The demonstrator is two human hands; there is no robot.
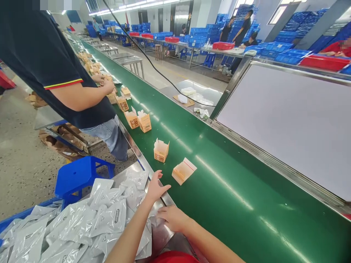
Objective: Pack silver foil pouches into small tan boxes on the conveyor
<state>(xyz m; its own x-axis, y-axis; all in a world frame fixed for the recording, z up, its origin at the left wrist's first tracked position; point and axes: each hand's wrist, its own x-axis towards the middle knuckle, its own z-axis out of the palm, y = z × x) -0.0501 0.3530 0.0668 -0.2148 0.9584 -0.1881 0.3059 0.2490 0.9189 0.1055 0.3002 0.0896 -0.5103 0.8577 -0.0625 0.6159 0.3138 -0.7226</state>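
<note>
Left hand, fingers spread and empty, is nearer the flapped kraft carton, which sits on the green conveyor belt just right of and beyond the thumb, long axis angling away rightward; right hand rests at the metal edge, can't tell its grip.

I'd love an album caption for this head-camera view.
Left hand and right hand at a green conveyor, near open cartons and piled shiny packets.
</note>
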